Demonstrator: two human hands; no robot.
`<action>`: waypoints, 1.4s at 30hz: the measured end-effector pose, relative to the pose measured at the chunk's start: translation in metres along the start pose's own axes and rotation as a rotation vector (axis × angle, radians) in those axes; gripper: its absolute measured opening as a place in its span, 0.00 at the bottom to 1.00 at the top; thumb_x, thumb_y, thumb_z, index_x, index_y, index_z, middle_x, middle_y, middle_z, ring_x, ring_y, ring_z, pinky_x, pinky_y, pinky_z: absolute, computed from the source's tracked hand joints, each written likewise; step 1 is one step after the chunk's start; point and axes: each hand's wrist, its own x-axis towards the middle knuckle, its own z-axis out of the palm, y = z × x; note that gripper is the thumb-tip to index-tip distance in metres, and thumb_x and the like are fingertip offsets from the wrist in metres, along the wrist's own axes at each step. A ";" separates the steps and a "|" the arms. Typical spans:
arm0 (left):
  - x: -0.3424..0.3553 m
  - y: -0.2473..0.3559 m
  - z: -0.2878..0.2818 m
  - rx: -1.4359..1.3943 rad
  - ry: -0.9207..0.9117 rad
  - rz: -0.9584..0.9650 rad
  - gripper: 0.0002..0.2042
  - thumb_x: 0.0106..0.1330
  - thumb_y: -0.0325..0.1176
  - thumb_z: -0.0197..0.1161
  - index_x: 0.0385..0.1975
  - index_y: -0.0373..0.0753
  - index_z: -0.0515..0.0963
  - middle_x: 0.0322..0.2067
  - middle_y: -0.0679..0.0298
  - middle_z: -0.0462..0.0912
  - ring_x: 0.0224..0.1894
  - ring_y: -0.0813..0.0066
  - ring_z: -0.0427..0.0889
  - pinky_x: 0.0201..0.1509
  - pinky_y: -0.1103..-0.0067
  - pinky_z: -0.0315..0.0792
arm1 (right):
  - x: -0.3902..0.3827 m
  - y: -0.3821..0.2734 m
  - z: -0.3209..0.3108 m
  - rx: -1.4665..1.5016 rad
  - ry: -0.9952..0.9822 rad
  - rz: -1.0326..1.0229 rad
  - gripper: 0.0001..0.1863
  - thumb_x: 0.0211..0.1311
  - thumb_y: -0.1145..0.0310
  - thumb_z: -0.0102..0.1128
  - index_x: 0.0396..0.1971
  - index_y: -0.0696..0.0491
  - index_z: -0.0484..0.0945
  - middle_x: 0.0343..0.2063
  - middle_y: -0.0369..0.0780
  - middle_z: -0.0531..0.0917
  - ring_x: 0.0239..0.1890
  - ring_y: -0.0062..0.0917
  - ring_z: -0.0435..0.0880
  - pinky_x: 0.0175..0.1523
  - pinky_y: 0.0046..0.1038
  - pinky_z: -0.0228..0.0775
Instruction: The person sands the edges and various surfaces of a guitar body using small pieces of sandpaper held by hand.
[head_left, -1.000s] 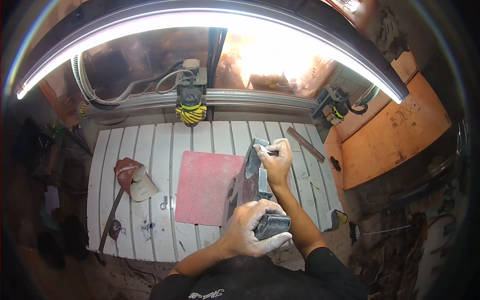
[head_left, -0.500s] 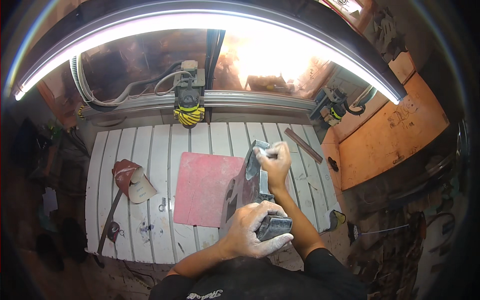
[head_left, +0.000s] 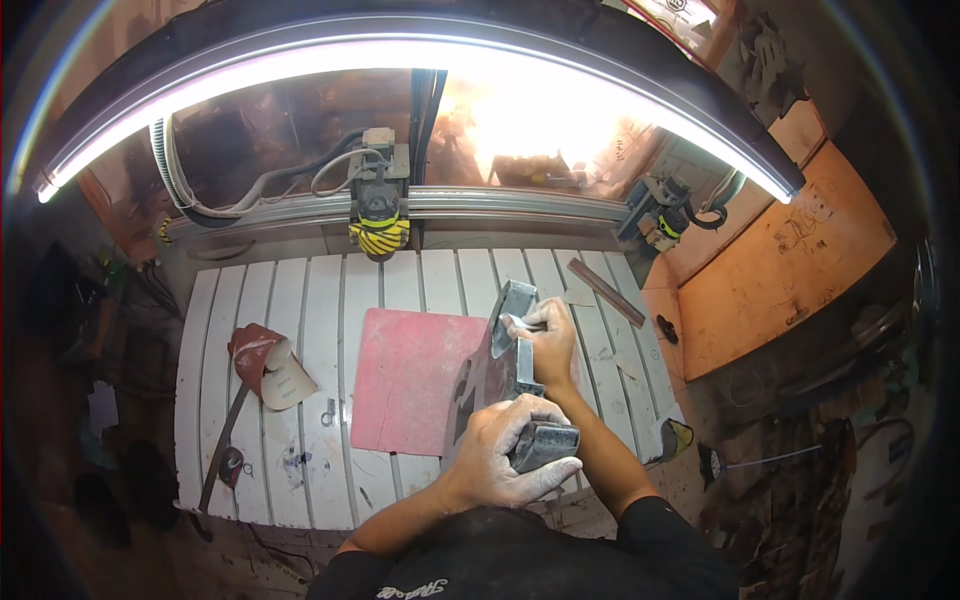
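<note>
A long dark grey part [head_left: 484, 375] with pale dusty edges and cut-out notches stands tilted in front of me, over the table's right half. My left hand [head_left: 505, 450], white with dust, wraps round its near block-like end. Farther along, my right hand [head_left: 545, 335] has its fingers pinched together at the notch near the far end. Whatever lies between those fingertips is too small and pale to make out. Beside the part, a pink-red mat [head_left: 410, 380] lies flat on the white slatted table [head_left: 330, 290].
A curled brown abrasive sheet [head_left: 270, 365] lies at the left, near a dark strip [head_left: 222, 450] and a small round red-black item [head_left: 231, 466]. A narrow bar [head_left: 605, 292] rests at the far right. Behind stand a rail-mounted tool [head_left: 378, 215] and a bright light tube [head_left: 400, 50].
My right hand has dipped slightly nearer along the notch, its fingers still pinched. My left hand keeps its hold on the near end. The whole view has shifted a little.
</note>
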 end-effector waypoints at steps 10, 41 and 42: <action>-0.002 0.003 -0.001 0.040 0.026 0.070 0.20 0.52 0.32 0.80 0.42 0.35 0.78 0.33 0.62 0.83 0.31 0.75 0.83 0.37 0.78 0.75 | 0.008 0.006 0.001 -0.034 0.201 -0.076 0.20 0.48 0.74 0.80 0.19 0.55 0.70 0.27 0.37 0.72 0.29 0.24 0.72 0.34 0.28 0.66; -0.001 0.001 0.003 0.003 0.035 0.010 0.19 0.54 0.32 0.80 0.41 0.35 0.78 0.34 0.60 0.84 0.33 0.73 0.85 0.40 0.77 0.77 | -0.005 0.028 0.021 0.082 0.349 0.023 0.20 0.53 0.72 0.78 0.20 0.54 0.68 0.27 0.37 0.71 0.31 0.25 0.71 0.37 0.28 0.65; 0.001 0.002 0.002 0.004 0.033 0.014 0.19 0.54 0.32 0.80 0.41 0.35 0.78 0.34 0.60 0.84 0.33 0.73 0.85 0.40 0.77 0.77 | -0.006 0.030 0.020 0.068 0.344 -0.017 0.20 0.54 0.72 0.78 0.20 0.54 0.68 0.27 0.37 0.70 0.31 0.24 0.70 0.37 0.27 0.65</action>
